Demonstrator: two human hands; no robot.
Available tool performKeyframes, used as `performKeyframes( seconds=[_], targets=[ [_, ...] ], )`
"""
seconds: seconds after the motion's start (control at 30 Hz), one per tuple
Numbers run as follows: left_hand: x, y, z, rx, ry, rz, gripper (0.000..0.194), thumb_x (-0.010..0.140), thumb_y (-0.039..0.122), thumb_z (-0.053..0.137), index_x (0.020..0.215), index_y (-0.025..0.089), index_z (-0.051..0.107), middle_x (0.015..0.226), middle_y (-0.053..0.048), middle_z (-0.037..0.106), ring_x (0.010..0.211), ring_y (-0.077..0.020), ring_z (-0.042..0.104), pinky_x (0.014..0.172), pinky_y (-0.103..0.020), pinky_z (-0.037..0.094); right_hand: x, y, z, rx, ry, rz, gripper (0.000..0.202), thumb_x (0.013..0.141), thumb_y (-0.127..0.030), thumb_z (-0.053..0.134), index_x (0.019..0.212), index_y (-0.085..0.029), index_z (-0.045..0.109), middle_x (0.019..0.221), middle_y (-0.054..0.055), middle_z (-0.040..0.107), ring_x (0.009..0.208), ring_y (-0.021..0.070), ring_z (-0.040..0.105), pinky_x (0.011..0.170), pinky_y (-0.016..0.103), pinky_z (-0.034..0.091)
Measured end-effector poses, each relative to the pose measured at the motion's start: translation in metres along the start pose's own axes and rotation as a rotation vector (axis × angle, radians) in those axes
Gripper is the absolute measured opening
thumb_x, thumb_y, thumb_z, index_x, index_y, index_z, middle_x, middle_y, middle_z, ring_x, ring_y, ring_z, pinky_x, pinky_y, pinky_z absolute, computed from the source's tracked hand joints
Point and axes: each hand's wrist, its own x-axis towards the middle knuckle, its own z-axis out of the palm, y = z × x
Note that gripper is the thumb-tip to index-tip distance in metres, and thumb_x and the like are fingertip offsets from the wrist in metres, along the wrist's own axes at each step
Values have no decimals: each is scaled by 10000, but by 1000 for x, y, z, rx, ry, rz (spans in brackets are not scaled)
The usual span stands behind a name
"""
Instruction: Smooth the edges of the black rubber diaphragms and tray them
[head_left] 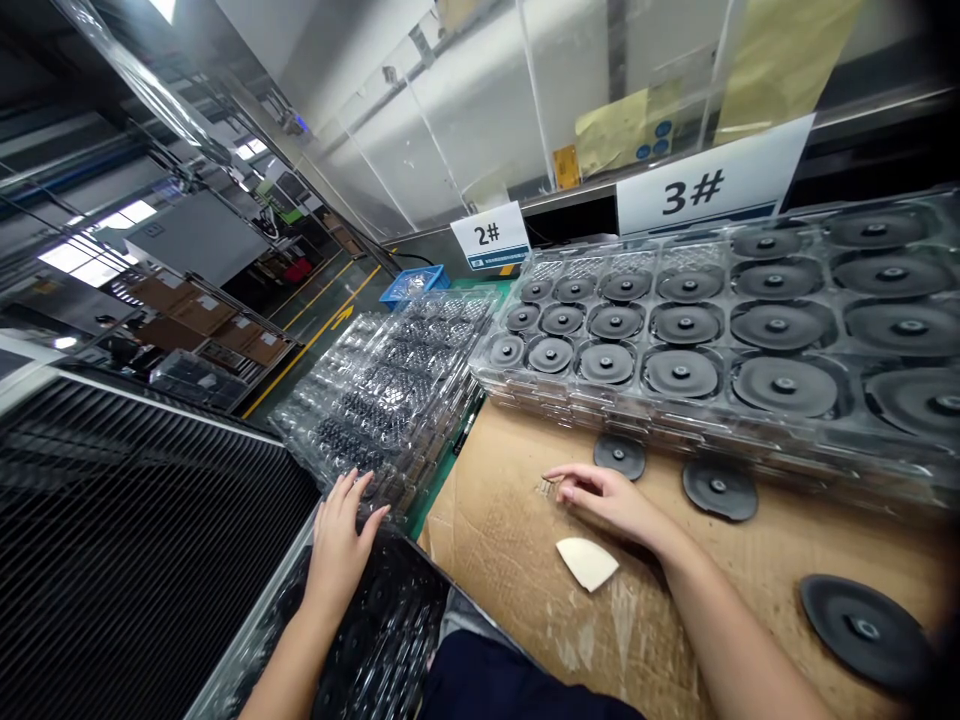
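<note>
My left hand [345,525], fingers spread, is at the near corner of a stack of clear plastic trays [390,385]; whether it touches them I cannot tell. Over the brown cardboard [495,480] my right hand [596,492] has its fingers curled together near the cardboard; whether they hold anything is hidden. A cream-coloured wedge-shaped piece [587,563] lies just below that hand. Beyond the hand lie a black disc [619,456] and another black disc [720,488]. A larger black disc [866,630] rests at the lower right.
Stacked clear trays [682,370] with black discs fill the back right, behind a "2#" sign [490,237] and a "3#" sign [705,190]. A black ribbed surface [135,540] is at left. A blue basket [414,285] stands beyond. More trays [390,620] are below my left hand.
</note>
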Motion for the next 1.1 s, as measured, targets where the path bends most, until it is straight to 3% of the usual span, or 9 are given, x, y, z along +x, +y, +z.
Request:
performKeyframes(
  seconds=[0.23, 0.4, 0.5, 0.63, 0.7, 0.77, 0.9, 1.0, 1.1],
  targets=[
    [6, 21, -11, -17, 76, 16, 496, 829, 390, 488, 1270, 188, 384, 1362, -159, 415, 1323, -307, 271, 1041, -553, 231, 0, 0, 2, -7, -5, 6, 331, 843, -369, 507, 1074, -148, 590, 852, 50, 653, 816, 180, 597, 769, 298, 446],
    [10, 43, -14, -164, 186, 164, 428, 843, 293, 480, 1253, 190, 415, 1343, -147, 435, 1328, -276, 273, 1078, -536, 179, -2, -7, 5, -93, -27, 47, 268, 911, -355, 470, 949, -126, 603, 670, -14, 581, 562, 98, 547, 568, 249, 464],
    [16, 58, 0, -351, 269, 359, 407, 817, 165, 499, 1221, 195, 466, 1288, -138, 487, 1274, -269, 372, 1070, -528, 230, -3, -9, 7, -157, 6, 78, 274, 922, -364, 464, 930, -118, 584, 685, -25, 563, 513, 72, 518, 499, 213, 457],
    [34, 94, 33, -499, 272, 876, 461, 723, 9, 542, 1117, 247, 579, 1147, -82, 619, 1153, -251, 511, 985, -450, 393, -1, -8, 13, -254, 87, 112, 242, 904, -341, 504, 922, -113, 584, 735, -16, 577, 562, 83, 546, 513, 214, 476],
    [42, 117, 50, -593, 269, 1038, 453, 700, -14, 548, 1055, 258, 620, 1079, -71, 664, 1090, -245, 562, 905, -398, 468, 0, -8, 19, -316, 154, 130, 228, 898, -327, 516, 919, -112, 587, 760, -10, 587, 596, 93, 564, 537, 225, 490],
    [43, 138, 68, -723, 245, 1010, 399, 715, 1, 531, 1014, 241, 641, 1058, -82, 672, 1019, -230, 606, 849, -350, 507, 0, -11, 25, -398, 245, 149, 205, 900, -307, 516, 929, -117, 589, 793, -1, 599, 637, 102, 579, 578, 243, 504],
    [31, 156, 101, -947, 151, 622, 239, 770, 98, 495, 898, 205, 665, 1012, -78, 675, 890, -194, 657, 828, -293, 528, -17, -35, 31, -608, 431, 215, 191, 940, -203, 430, 1033, -112, 570, 825, 18, 617, 650, 104, 587, 585, 239, 495],
    [21, 154, 117, -1115, 33, 465, 166, 761, 159, 519, 790, 212, 674, 970, -52, 684, 817, -185, 670, 716, -253, 569, -53, -83, 24, -766, 434, 240, 263, 943, -145, 371, 1093, -124, 586, 747, 10, 636, 603, 95, 567, 556, 203, 447],
    [21, 152, 122, -1193, -75, 377, 152, 759, 226, 527, 774, 210, 678, 969, -48, 685, 816, -194, 670, 702, -261, 576, -102, -152, 6, -925, 328, 224, 205, 854, -197, 545, 1025, -245, 649, 832, -19, 656, 768, 118, 577, 716, 225, 435]
  ],
)
